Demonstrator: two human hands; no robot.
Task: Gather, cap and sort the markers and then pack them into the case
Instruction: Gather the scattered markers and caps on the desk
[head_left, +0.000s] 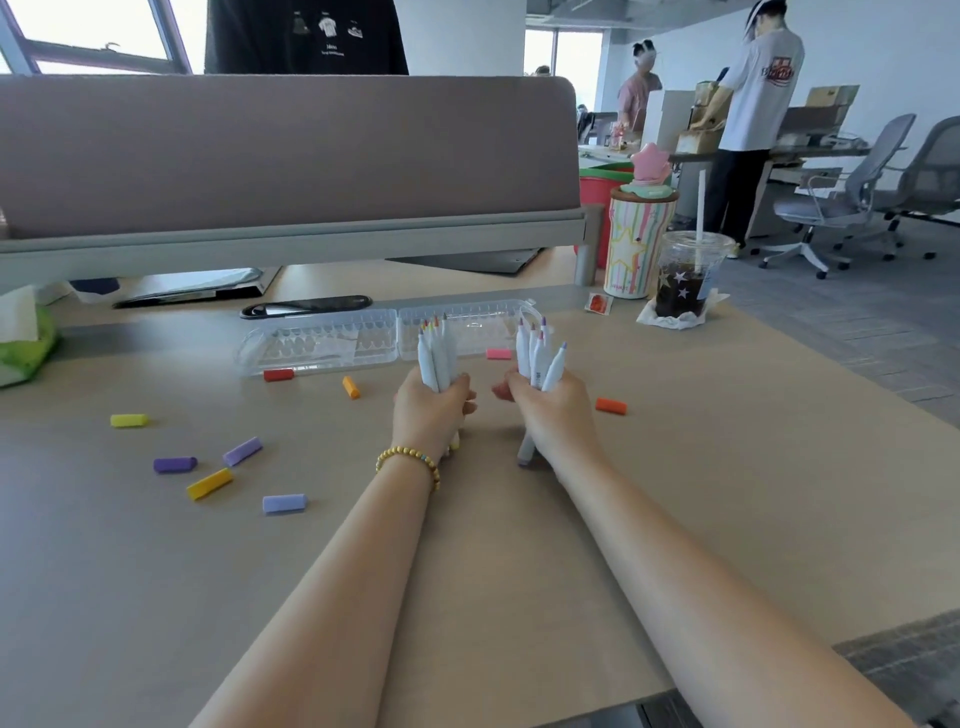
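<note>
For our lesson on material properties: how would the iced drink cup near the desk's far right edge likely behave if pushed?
The iced drink cup looks tall and narrow-based, so it may tip. Its dark liquid probably makes it heavy. The crumpled napkin underneath might slide along with it.

- Open case (363, 338) lies across the far side, just beyond both marker bundles (439, 358).
- Loose caps (208, 483) scatter the surface (727, 493) on the left; an orange cap (611, 406) sits right of the right hand (550, 410).
- Near surface around the forearms is bare.
- Cups (688, 280) stand at the far right; a divider (285, 156) walls the back.
</note>
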